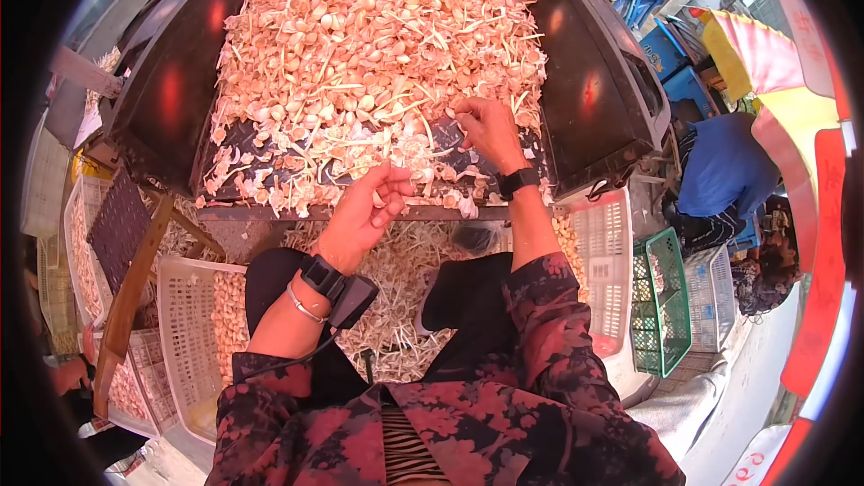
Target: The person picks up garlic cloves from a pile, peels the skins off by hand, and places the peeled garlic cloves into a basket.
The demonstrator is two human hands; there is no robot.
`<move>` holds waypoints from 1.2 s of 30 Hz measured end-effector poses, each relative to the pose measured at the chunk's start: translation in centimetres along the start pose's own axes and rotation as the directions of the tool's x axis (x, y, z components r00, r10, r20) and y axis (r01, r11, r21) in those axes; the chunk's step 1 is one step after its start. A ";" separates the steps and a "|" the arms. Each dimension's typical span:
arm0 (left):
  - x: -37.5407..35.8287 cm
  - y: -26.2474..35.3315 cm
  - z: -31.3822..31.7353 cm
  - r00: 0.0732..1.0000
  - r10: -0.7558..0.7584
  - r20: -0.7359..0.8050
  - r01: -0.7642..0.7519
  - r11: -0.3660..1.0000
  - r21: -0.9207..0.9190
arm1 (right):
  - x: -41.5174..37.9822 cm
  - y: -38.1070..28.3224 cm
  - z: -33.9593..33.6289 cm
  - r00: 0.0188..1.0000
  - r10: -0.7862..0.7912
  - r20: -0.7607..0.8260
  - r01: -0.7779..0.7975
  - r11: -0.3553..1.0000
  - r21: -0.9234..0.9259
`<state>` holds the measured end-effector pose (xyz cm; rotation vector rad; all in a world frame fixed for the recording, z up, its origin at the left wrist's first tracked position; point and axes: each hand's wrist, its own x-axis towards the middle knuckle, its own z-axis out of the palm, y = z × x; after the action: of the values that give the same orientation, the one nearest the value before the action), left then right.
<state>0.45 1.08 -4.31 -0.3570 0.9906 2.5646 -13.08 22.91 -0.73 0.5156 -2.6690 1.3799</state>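
Observation:
A big heap of garlic cloves, skins and stalks (360,45) covers a dark surface with a front edge (360,213). My left hand (369,211), palm up with fingers curled, is just over that edge; whether anything small sits between its fingers is hidden. To its right, my right hand (489,133) reaches the lower right part of the heap. Its fingers are bent together among the pieces, and what they pinch, if anything, is too small to name. Each wrist wears a dark band.
White baskets with garlic cloves stand at the left (193,342) and right (605,243). Beyond the right one is a green crate (660,301). Dry stalks (396,288) lie below, between my legs. Dark side panels flank the heap. A person in blue (727,171) bends at the far right.

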 end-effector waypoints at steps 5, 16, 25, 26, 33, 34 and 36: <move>0.3 0.3 0.2 0.999 0.023 -0.025 -0.022 0.998 0.052 | 0.8 2.2 -1.0 0.993 0.098 0.059 -0.092 0.990 -0.104; -0.7 0.7 2.5 0.993 0.113 -0.023 -0.101 0.953 0.285 | -1.1 -0.1 -0.8 0.934 0.246 0.260 -0.299 0.935 0.189; -1.1 0.5 4.5 0.875 0.477 0.086 -0.432 0.687 0.585 | -4.8 -6.5 1.0 0.917 -0.055 0.394 -0.206 0.783 0.587; -1.2 0.5 4.5 0.873 0.479 0.090 -0.435 0.682 0.588 | -4.9 -6.6 1.0 0.915 -0.060 0.399 -0.216 0.763 0.609; -1.3 0.8 4.9 0.962 0.259 0.082 -0.272 0.916 0.296 | -6.7 -8.0 -3.5 0.933 0.061 0.355 -0.326 0.561 0.761; -1.3 0.8 4.9 0.969 0.237 0.068 -0.246 0.914 0.324 | -7.6 -8.5 -5.1 0.946 0.090 0.311 -0.292 0.650 0.702; -1.6 1.1 4.8 0.973 0.227 0.048 -0.225 0.871 0.436 | -9.8 -7.8 -8.7 0.981 0.116 0.158 -0.186 0.805 0.563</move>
<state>0.96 3.18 0.38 -0.1247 1.6551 2.4311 -1.87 28.23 8.09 0.4365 -2.3704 2.2960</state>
